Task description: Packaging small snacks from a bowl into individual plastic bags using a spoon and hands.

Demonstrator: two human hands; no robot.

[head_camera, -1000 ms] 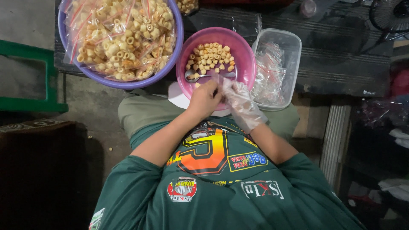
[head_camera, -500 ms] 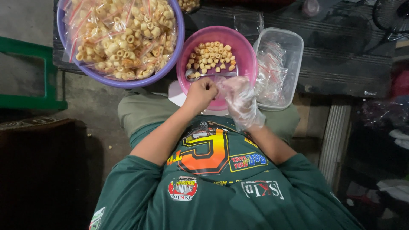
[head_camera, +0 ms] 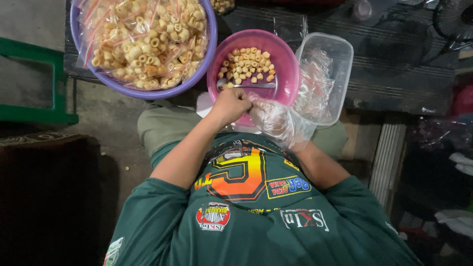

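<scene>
My bare left hand [head_camera: 230,106] is closed at the near rim of a pink bowl [head_camera: 288,74]. My right hand [head_camera: 277,120], in a loose clear plastic glove, meets it fingertip to fingertip. Between them they pinch a small clear plastic bag [head_camera: 253,98], mostly hidden by the fingers and the glove. The pink bowl holds pale ring-shaped snacks [head_camera: 246,64] and a metal spoon [head_camera: 246,84]. Both hands hover over my lap, just below the bowl.
A purple basin [head_camera: 148,91] at the upper left is heaped with sealed bags of the same snacks. Right of the bowl stands a clear plastic container [head_camera: 340,54] of empty small bags. A green frame [head_camera: 34,118] is at the left, and clutter at the right.
Both hands have stayed joined at the bowl's near rim. The gloved right hand has dropped slightly lower and turned, drawing back toward my body.
</scene>
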